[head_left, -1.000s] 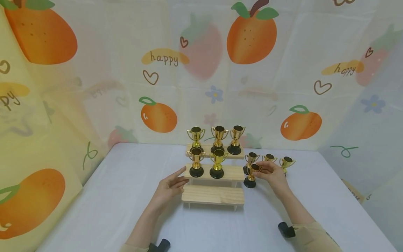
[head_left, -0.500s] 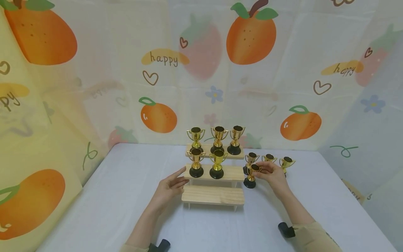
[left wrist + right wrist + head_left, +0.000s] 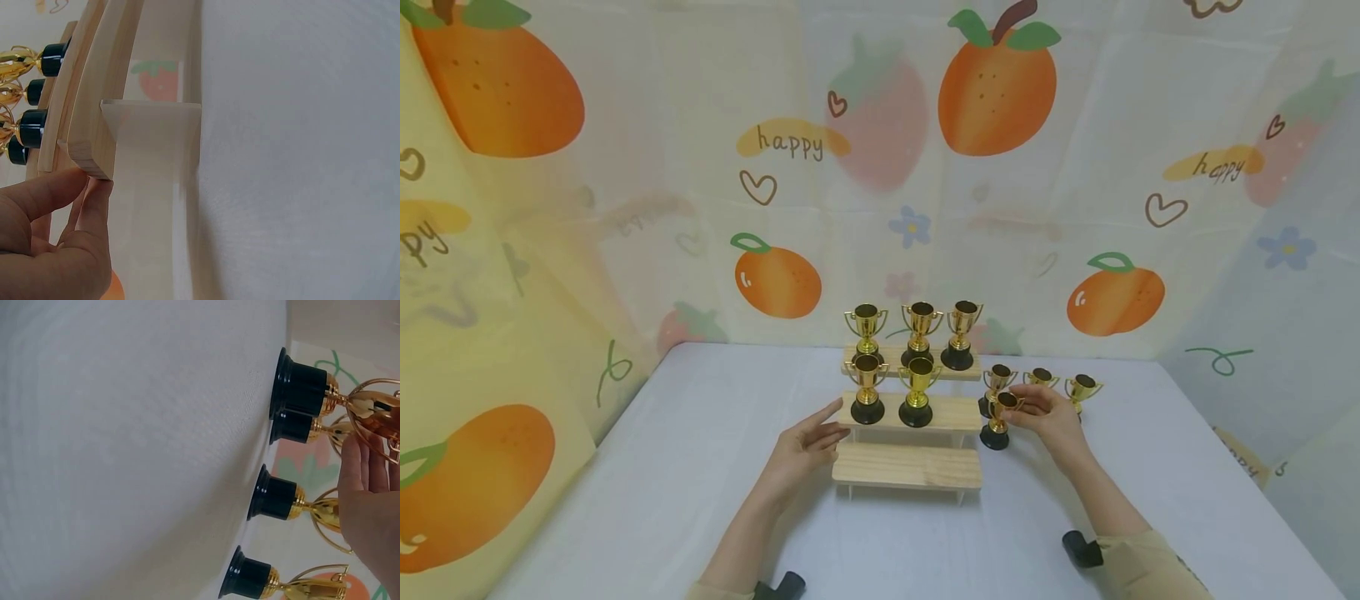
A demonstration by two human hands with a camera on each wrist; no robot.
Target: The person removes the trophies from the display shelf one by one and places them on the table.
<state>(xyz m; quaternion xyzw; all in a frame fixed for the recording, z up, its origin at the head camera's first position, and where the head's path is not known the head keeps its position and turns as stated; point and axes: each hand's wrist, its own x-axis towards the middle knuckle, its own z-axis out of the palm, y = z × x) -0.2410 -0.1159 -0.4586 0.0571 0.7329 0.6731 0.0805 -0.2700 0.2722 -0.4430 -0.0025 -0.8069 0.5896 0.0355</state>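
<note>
In the head view my right hand (image 3: 1051,421) pinches a small gold trophy (image 3: 995,435) by its cup, right of a three-step wooden stand (image 3: 910,465). Its black base stands on the white table, as the right wrist view shows, with the fingers behind the cup. My left hand (image 3: 805,443) is at the stand's left end, fingers loosely extended. Seen from the left wrist, its fingertips (image 3: 97,190) touch the end of the lowest board (image 3: 94,131). Three gold trophies (image 3: 958,337) stand upright on the top step and two more (image 3: 916,393) on the middle step. The bottom step is bare wood.
Behind my right hand three more trophies (image 3: 1082,392) stand on the table, the middle one partly hidden by the hand. A white cloth (image 3: 655,467) covers the table. A fruit-patterned curtain (image 3: 700,125) hangs close behind its back edge.
</note>
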